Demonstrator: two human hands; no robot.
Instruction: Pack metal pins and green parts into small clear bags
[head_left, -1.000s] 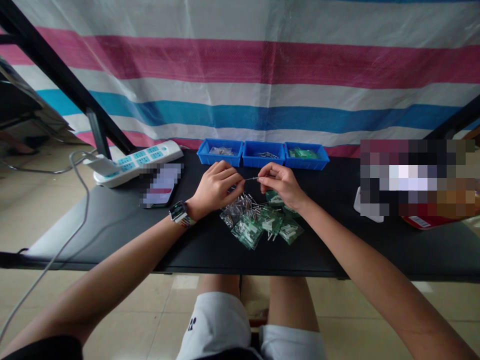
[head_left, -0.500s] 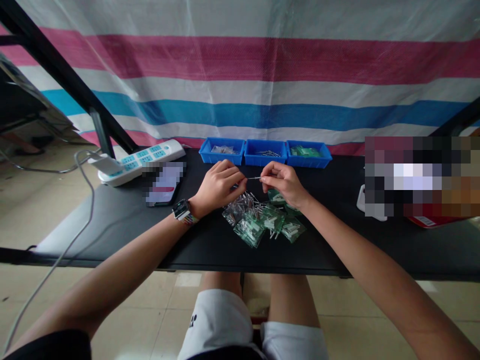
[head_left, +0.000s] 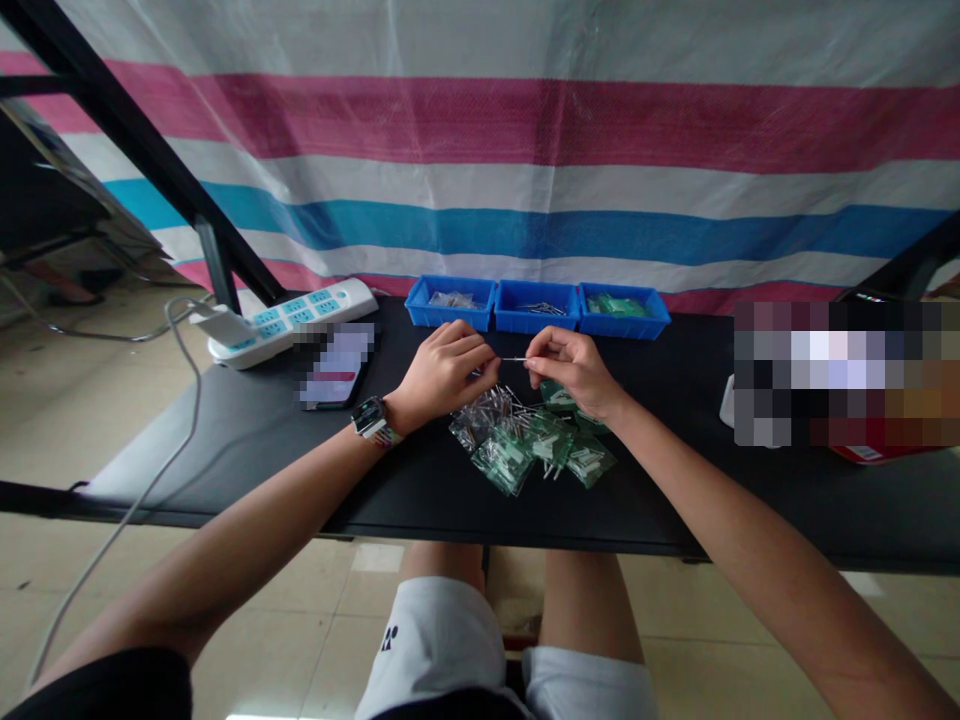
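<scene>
A thin silvery metal rod [head_left: 513,359] spans the gap between my two hands, held roughly level above the table. My left hand [head_left: 450,368] pinches its left end, with the fingertips partly hidden behind the knuckles. At the other end, my right hand [head_left: 576,372] grips the rod between thumb and forefinger, its other fingers curled. Below them lies a pile of loose thin metal pieces [head_left: 501,405], clear packets [head_left: 466,428] and green-tinted packets [head_left: 504,460] with small white pieces inside.
Behind my hands stand three blue bins: the left bin [head_left: 450,317] holds clear packets, the middle bin [head_left: 536,321] metal rods, the right bin [head_left: 626,327] green packets. A power strip [head_left: 289,325] and phone [head_left: 339,368] lie left. Blurred-out items and a red box [head_left: 892,447] are right.
The whole view has shifted slightly, moving the scene a little to the right. Both hands keep hold of the rod in nearly the same pose.
</scene>
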